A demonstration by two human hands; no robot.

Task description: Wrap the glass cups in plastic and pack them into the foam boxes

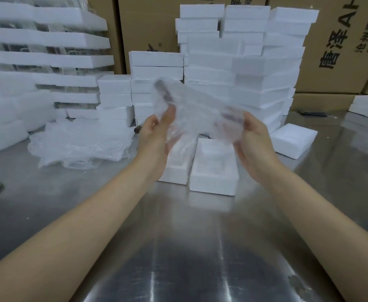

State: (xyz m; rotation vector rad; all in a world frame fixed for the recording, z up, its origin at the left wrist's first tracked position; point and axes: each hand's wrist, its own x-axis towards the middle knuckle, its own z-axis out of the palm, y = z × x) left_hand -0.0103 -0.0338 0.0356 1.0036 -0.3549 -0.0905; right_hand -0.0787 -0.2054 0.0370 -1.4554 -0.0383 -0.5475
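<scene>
Plastic wrap (197, 112) hangs in the air above the steel table (178, 247), stretched between the two hands, its long axis slanting from upper left down to lower right. The left hand (157, 138) pinches the higher end, thumb over the front and fingers apparently behind the sheet. The right hand (254, 147) has its fingers curled round the lower end. Motion blur smears the wrap, so I cannot tell whether a glass cup is inside it (dark smudges showing through are probably fingers). Straight below lies the open foam box (213, 173), its long side running away from the person. The right hand is lower and nearer to its hollow, so a downward move would likely lead with that end. Whether the hollow already holds anything is unclear. A second foam box (177, 168) touches its left side, partly hidden by the left wrist. Farther right sits a loose foam piece (294, 141). To the left lies a heap of spare plastic sheets (80, 142). Behind these rise stacks of closed foam boxes (244, 62) and, on the left, foam trays (43, 38), with cardboard cartons (340, 51) at the back.
</scene>
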